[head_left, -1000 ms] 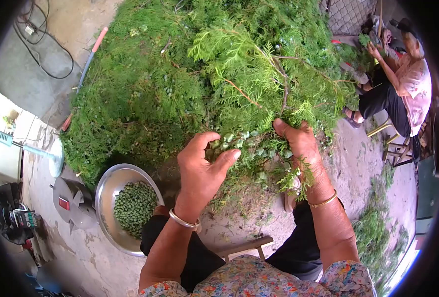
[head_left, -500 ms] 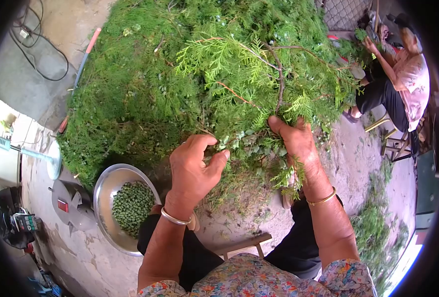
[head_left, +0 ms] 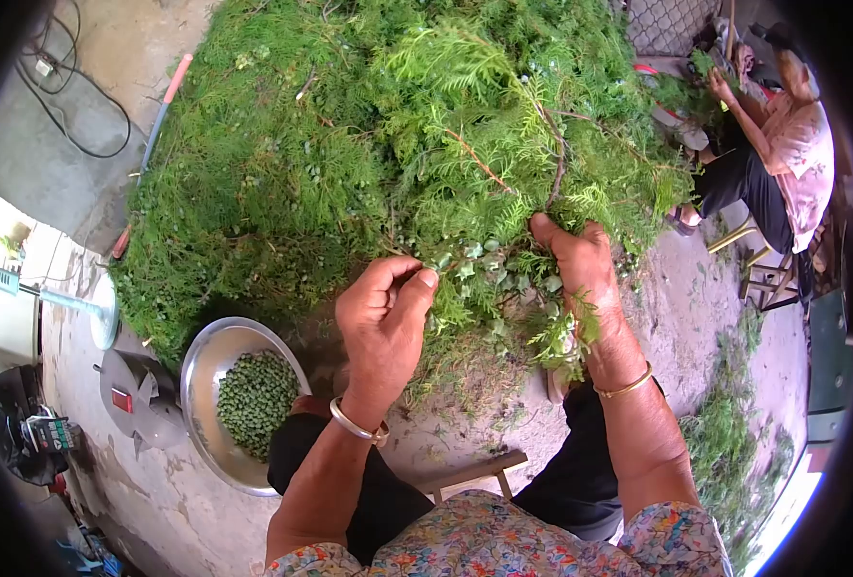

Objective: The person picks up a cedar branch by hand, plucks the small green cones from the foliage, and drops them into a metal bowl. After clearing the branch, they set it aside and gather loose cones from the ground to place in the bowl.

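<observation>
My right hand [head_left: 585, 264] is closed round the stem of a leafy green branch [head_left: 558, 168], which spreads up and away over a large heap of cut branches [head_left: 253, 173]. My left hand [head_left: 388, 313] is pinched at the branch's near left side, beside a cluster of pale green cones [head_left: 484, 264]. What its fingertips hold, if anything, is too small to name. Left of my left arm, a metal bowl [head_left: 200, 370] holds a pile of green cones [head_left: 256, 399].
A co-worker [head_left: 792, 144] sits at the right, holding greenery. A fan [head_left: 104, 313] and a metal stand with a red phone-like object [head_left: 121, 400] are at the left. Loose sprigs [head_left: 725, 452] lie on the floor at the right. A long-handled tool [head_left: 168, 101] lies by the heap.
My left thumb and fingers have closed into a pinch beside the cones. My right hand and the branch have shifted slightly right, and the branch tip has swung.
</observation>
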Tool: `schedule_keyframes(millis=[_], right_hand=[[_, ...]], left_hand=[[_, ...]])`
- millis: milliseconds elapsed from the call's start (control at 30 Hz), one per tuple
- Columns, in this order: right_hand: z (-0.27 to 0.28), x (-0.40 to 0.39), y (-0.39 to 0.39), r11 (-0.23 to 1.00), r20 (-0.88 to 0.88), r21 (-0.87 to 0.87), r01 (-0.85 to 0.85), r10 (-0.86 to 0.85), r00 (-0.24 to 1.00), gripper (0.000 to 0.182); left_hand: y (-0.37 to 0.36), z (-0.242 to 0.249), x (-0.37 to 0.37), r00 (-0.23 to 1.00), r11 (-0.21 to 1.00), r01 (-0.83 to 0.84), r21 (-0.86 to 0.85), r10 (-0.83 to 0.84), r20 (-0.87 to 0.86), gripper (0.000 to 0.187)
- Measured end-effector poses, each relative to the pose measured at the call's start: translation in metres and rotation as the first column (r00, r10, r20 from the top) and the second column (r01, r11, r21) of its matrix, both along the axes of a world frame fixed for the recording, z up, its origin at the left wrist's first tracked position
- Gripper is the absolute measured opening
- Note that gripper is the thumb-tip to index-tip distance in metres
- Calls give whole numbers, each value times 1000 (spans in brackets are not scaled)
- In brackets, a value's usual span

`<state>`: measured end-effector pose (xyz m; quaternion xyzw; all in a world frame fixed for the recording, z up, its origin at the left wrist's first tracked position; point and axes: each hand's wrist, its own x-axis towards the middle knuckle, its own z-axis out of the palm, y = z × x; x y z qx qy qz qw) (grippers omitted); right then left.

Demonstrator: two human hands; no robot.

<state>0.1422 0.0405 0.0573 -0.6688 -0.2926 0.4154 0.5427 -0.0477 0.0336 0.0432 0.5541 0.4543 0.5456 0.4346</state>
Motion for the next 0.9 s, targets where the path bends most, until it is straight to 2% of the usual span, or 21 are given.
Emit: schedule_keyframes(millis=[67,133,167,233,267,300,367,400,500,600,667,733,900], right_hand=[[1,-3,-1,999,24,-24,34,-33,999,24],[7,-13,-5,994,29,94,57,-60,998,19],[1,-4,-2,994,28,96,58,-61,998,19],[-15,26,5,994,-10,76,84,-84,996,15],[-4,28,1,990,1,121,73,-74,997,13],[0,26,1,989,2,129,74,-75,997,13],[4,17,1,956,-208,242,166,-117,971,14],[-1,23,2,966,-184,225,128,-88,979,13],[1,26,2,983,-102,169,76,-59,993,12],[4,21,0,985,-95,119,126,-115,989,11],[5,21,1,980,-106,106,167,-156,982,11],[8,20,0,986,-128,132,105,-88,988,11],[8,20,2,981,-115,144,131,-115,987,11]], left_hand=[[1,0,2,999,999,-34,-39,35,29,10],[4,-4,2,976,985,-114,-127,135,171,8],[10,-4,-3,976,986,-113,-125,134,169,8],[25,-2,-27,879,939,-171,-297,282,385,10],[30,0,-39,820,947,-50,-318,221,529,12],[37,-4,-53,721,911,180,-371,134,680,16],[40,-11,-62,403,804,560,-200,-54,914,22],[39,-13,-60,403,803,561,-201,-53,913,22],[31,-16,-50,290,738,671,-72,-172,941,29],[27,-10,-36,348,740,655,-154,-114,930,28],[26,-12,-34,447,775,602,-193,-126,886,28],[26,-12,-35,467,780,596,-193,-141,873,29],[16,-11,-31,510,802,560,-207,-137,849,26]])
